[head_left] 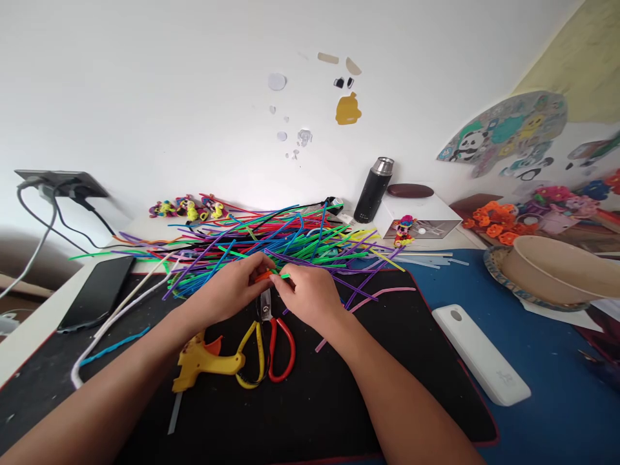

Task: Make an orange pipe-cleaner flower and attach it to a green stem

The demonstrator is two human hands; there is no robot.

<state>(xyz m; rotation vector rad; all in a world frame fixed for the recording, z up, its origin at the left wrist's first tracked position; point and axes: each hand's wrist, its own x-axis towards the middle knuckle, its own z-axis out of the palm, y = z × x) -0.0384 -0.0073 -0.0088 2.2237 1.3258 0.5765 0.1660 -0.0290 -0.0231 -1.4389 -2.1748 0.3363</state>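
Just in front of a heap of coloured pipe cleaners (pixel 300 239), my two hands meet with fingertips close together. My left hand (pixel 235 287) pinches a small orange pipe cleaner (pixel 263 276). Between thumb and fingers of my right hand (pixel 312 294) is a short green pipe cleaner (pixel 283 275). Fingers partly hide both pieces, so whether they are joined I cannot tell. Below my hands lie scissors (pixel 281 361) with one red and one yellow handle. A yellow hot glue gun (pixel 208 361) rests left of them, a clear glue stick poking out.
Small pipe-cleaner figures (pixel 188 208) sit behind the heap. A black thermos (pixel 374 190) stands beside a white box (pixel 419 216). At right are a white power bank (pixel 482 355) and a beige bowl (pixel 562 265); at left, a phone (pixel 97 294) and plugged-in cables (pixel 62 187).
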